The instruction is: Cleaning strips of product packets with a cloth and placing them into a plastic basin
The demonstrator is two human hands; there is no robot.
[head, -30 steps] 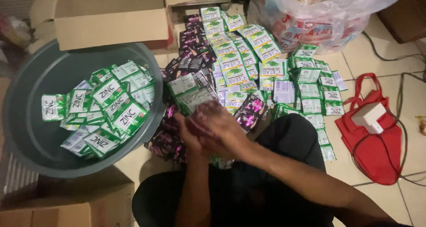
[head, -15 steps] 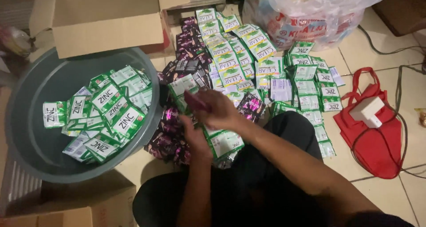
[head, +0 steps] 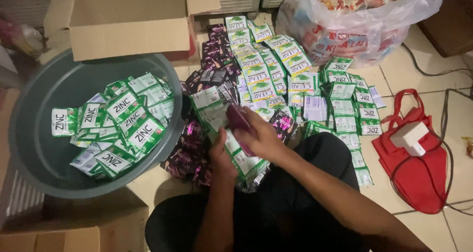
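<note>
The left hand (head: pixel 221 156) is clenched around a strip of green-and-white sachets (head: pixel 217 119) that runs from above its grip down past the wrist, where the lower end (head: pixel 249 166) sags over the lap. The right hand (head: pixel 258 136) sits just to the right of it, touching the same strip, its fingers pinching a small dark purple sachet (head: pixel 237 118) against the green ones.

These sachets look very light and soft — thin foil film joined edge to edge, so the strip bends at every seam and hangs limp wherever it is not supported. The glossy film is likely slippery, and a loose pinch would probably let the strip slide. Holding it flat across a sachet body, near a seam, seems the surest grip; pulling hard at a seam could tear it.

To the left of the left hand stands a grey plastic tub (head: pixel 37 148) with more green sachets (head: pixel 123 124) heaped in it. Just beyond both hands, on the tiled floor (head: pixel 463 134), lie rows of green sachets (head: pixel 266 69) and a pile of dark purple ones (head: pixel 189 156). Well apart to the right of the right hand is a red bag (head: pixel 419 178) with a white box (head: pixel 409 137) on it; a cardboard box (head: pixel 128 20) and a clear plastic sack (head: pixel 359 20) sit farther off.
</note>
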